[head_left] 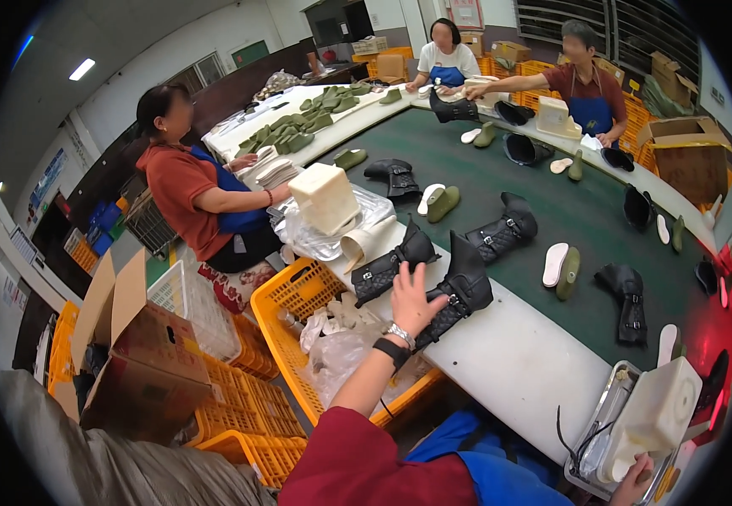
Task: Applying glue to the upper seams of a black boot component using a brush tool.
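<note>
My left hand (415,302) is open with its fingers spread, over the white table edge (518,346). It is between two black buckled ankle boots: one boot (387,268) lies to its left, and another boot (465,291) is just right of its thumb. Whether the fingertips touch either boot, I cannot tell. At the lower right, my right hand (633,482) is partly cut off by the rim, its fingers curled at the lower end of a cream plastic container (654,419). This container leans in a metal tray (621,379). What those fingers hold is hidden.
A green conveyor belt (501,177) carries more boots, olive shoe forms (444,204) and pale insoles (555,264). Below my left arm stands a yellow crate (277,325) with plastic bags. Cardboard boxes (151,363) are at left. Three co-workers stand around the belt.
</note>
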The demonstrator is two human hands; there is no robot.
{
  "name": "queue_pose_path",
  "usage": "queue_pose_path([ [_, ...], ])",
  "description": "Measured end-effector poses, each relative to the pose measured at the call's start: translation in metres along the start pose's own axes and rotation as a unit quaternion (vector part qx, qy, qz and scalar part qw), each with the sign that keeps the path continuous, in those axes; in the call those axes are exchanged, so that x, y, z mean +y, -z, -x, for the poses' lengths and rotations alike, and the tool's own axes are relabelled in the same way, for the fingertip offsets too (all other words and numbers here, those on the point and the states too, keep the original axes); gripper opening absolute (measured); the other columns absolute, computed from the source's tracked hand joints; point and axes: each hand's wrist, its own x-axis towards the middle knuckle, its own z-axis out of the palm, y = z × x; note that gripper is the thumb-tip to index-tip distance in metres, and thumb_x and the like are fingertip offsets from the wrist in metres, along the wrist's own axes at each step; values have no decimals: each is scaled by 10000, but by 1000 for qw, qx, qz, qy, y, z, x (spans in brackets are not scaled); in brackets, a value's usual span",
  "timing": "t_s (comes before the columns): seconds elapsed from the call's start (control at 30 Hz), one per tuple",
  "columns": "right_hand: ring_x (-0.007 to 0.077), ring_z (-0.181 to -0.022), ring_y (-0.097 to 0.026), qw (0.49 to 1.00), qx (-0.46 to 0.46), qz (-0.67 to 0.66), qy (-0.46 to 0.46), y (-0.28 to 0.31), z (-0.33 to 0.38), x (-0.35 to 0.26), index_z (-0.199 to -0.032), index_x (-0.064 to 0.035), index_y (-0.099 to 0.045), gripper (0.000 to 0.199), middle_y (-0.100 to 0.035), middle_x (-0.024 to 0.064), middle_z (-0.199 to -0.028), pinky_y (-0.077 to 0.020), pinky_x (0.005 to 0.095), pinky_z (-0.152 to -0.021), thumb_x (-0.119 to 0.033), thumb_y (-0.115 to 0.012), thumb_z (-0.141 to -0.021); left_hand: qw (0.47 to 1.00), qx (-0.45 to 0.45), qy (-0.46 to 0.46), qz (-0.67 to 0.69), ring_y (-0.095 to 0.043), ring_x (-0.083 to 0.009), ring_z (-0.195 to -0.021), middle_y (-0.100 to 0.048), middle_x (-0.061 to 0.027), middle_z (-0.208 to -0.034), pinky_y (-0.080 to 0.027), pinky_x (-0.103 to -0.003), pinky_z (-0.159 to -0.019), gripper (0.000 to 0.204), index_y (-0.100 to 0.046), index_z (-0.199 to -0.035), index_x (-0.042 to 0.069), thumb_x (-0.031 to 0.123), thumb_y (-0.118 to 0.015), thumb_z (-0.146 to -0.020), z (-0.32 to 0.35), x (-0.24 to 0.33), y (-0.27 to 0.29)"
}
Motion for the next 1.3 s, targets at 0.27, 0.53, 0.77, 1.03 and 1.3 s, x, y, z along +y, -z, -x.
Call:
queue_pose_path([
  [0.27, 94, -691, -446, 998, 28, -30, -39, 5, 7, 31, -787, 18, -553, 180, -507, 12, -704, -372, 243, -615, -102, -469, -891, 961, -232, 9, -148, -449, -371, -1080, -461, -211, -1140, -295, -530, -931, 1126, -149, -1394, 155, 522, -744, -510, -4, 36, -41],
  [0.53, 57, -577, -483, 993, 26, -98, -53, 12, 11, 10, -830, 17, -620, 159, -504, -9, -623, -383, 213, -515, -89, -506, -864, 897, -261, -132, 331, -563, -262, -1006, -560, -177, -1104, -438, -330, -873, 864, -304, -1290, -3, 83, -749, -556, 24, 151, -7],
  [0.77, 137, -554, -543, 974, -78, -202, 65, -8, -6, -24, -1013, -27, -615, 291, -585, 66, -664, -442, 268, -532, -136, -688, -753, 700, -453, -184, 520, -425, -231, -1125, -383, -121, -1225, -349, -340, -957, 1012, -227, -1316, 35, 171, -838, -522, 107, 253, 1],
  [1.03, 186, -455, -440, 965, -118, -232, -13, -31, -11, -34, -675, 42, -514, 282, -478, 148, -525, -371, 323, -458, -183, -581, -832, 682, -474, -305, 466, -382, -262, -1183, -289, -162, -1306, -317, -372, -993, 1272, 2, -1356, 31, 242, -884, -468, 111, 278, 8],
  [1.3, 110, -519, -467, 925, -91, -367, 26, -60, -12, -37, -805, 38, -541, 173, -513, 78, -549, -392, 286, -477, -131, -552, -842, 692, -449, -280, 491, -364, -260, -1200, -289, -142, -1330, -303, -365, -1005, 1359, 102, -1379, 58, 192, -872, -441, 106, 292, 14],
])
